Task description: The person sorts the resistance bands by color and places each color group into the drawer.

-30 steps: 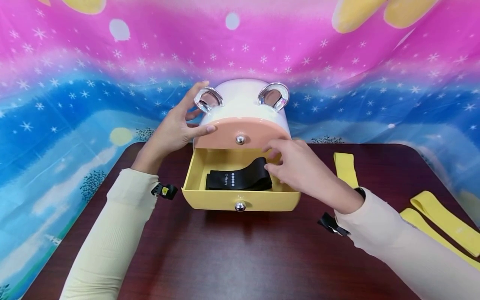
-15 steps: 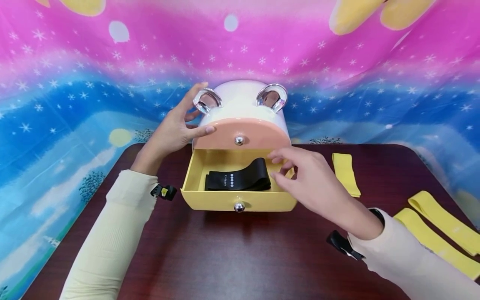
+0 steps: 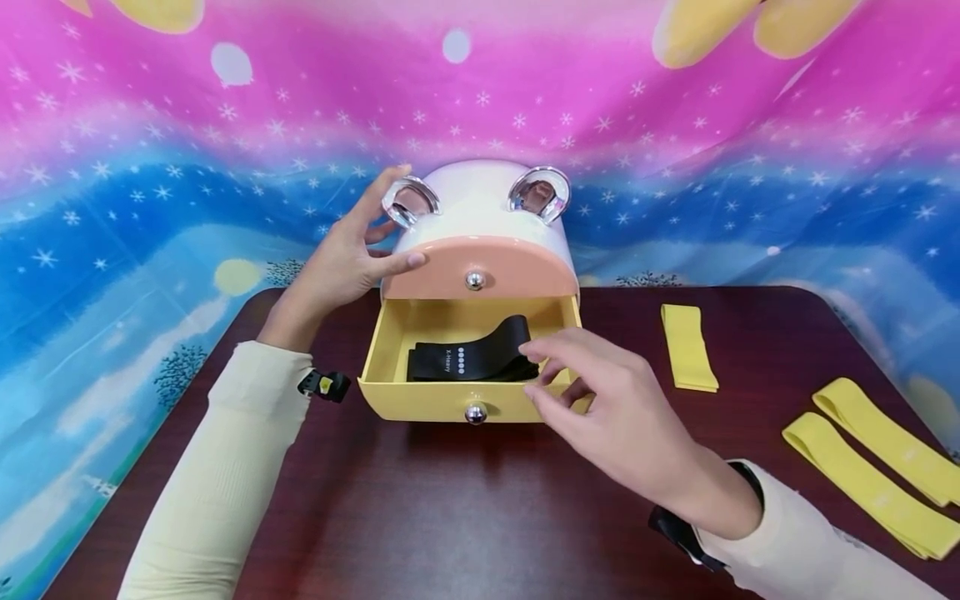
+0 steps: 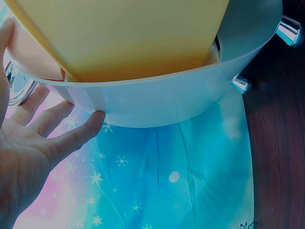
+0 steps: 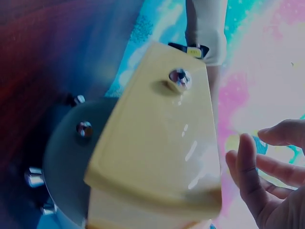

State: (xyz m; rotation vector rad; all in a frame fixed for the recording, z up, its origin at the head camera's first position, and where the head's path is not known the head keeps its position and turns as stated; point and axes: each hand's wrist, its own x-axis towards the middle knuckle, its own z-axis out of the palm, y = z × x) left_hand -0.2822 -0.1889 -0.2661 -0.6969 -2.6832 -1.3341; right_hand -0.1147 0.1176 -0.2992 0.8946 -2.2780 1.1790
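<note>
A white drawer organizer (image 3: 480, 196) with chrome ears stands at the back of the table. Its peach upper drawer (image 3: 525, 267) is closed, and the yellow drawer (image 3: 427, 402) below is pulled out. In that drawer lies a folded black resistance band (image 3: 480, 354) marked X-Heavy. My left hand (image 3: 337, 258) grips the organizer's left side, thumb on the peach front; the left wrist view shows fingertips against the white shell (image 4: 157, 102). My right hand (image 3: 600, 396) hovers at the drawer's front right corner, fingers loosely bent with nothing between them; the right wrist view shows it beside the drawer front.
Three yellow resistance bands lie on the table's right side: one behind (image 3: 688, 346), two nearer the edge (image 3: 870, 483). A grey-green lower drawer (image 5: 71, 143) with a chrome knob shows in the right wrist view. A snowflake-patterned cloth (image 3: 300, 125) hangs behind the dark wood table (image 3: 465, 517).
My right hand has drawn back from inside the yellow drawer toward its front right corner. My left hand keeps its place on the organizer, and the black band lies as before.
</note>
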